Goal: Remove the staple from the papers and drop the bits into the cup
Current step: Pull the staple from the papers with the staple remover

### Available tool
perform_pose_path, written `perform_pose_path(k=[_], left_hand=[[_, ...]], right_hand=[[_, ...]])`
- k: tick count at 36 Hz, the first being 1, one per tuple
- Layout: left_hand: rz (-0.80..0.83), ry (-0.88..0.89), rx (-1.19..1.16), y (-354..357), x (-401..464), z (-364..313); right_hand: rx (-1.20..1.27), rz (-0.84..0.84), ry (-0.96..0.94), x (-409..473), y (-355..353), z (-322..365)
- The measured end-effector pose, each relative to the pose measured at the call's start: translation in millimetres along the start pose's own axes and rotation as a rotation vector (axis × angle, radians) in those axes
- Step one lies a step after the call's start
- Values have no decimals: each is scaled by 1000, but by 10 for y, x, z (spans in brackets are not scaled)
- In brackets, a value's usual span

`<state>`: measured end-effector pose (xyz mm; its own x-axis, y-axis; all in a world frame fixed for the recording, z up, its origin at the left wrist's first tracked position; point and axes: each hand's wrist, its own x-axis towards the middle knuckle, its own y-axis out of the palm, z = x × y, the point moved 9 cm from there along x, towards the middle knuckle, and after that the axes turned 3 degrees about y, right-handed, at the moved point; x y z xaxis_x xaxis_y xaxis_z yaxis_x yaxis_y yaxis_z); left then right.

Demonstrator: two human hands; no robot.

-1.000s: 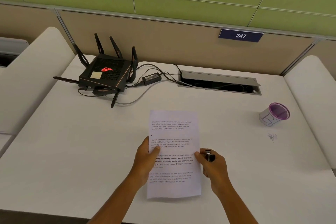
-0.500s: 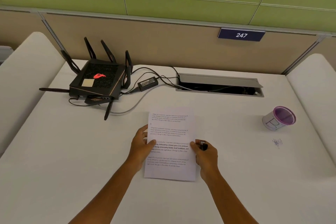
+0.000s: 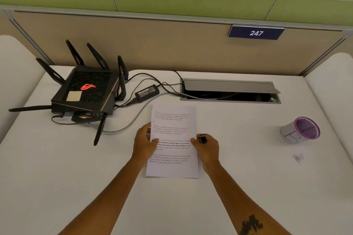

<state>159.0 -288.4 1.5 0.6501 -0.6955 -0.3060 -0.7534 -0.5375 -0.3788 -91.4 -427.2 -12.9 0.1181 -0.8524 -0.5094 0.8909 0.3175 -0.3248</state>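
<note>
Now papers [image 3: 172,139] flat on desk [image 3: 76,177], well left of cup [image 3: 300,130]. My left hand [image 3: 144,143] pinches their edge; my right hand [image 3: 207,149] grips small black tool [image 3: 202,138]. Sheets light, floppy, tearable: I'd pin firmly, pry gently.

From our right hand [image 3: 207,149] at the papers' [image 3: 173,133] right edge, bare table [image 3: 248,187] runs across to the cup [image 3: 299,129], which stands well apart. Only a scatter of small dark bits [image 3: 298,157] lies just in front of it. To our left, the router [image 3: 86,91] with its spread antennas, the power adapter [image 3: 146,91] and a grey cable [image 3: 133,120] crowd the far corner. Behind the papers the cable hatch [image 3: 229,89] stands open.
</note>
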Motion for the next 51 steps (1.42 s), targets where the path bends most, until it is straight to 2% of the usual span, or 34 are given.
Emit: perform_pose_path(k=[11, 21, 35, 40, 45, 48, 51], left_hand=[[-49, 113, 205, 6, 205, -78], [-96, 118, 319, -31, 279, 32], [-70, 96, 336, -24, 290, 57], [-84, 122, 357, -16, 194, -3], [-110, 219, 447, 21, -16, -87], [-84, 256, 471, 113, -144, -44], [-43, 311, 475, 235, -279, 59]], right_hand=[[-354, -62, -82, 107, 49, 210], [-474, -123, -93, 116, 72, 278], [-458, -102, -84, 95, 64, 297], [-274, -18, -83, 131, 44, 260], [-86, 73, -82, 167, -90, 276], [-116, 126, -97, 234, -219, 274], [-249, 149, -143, 335, -352, 255]])
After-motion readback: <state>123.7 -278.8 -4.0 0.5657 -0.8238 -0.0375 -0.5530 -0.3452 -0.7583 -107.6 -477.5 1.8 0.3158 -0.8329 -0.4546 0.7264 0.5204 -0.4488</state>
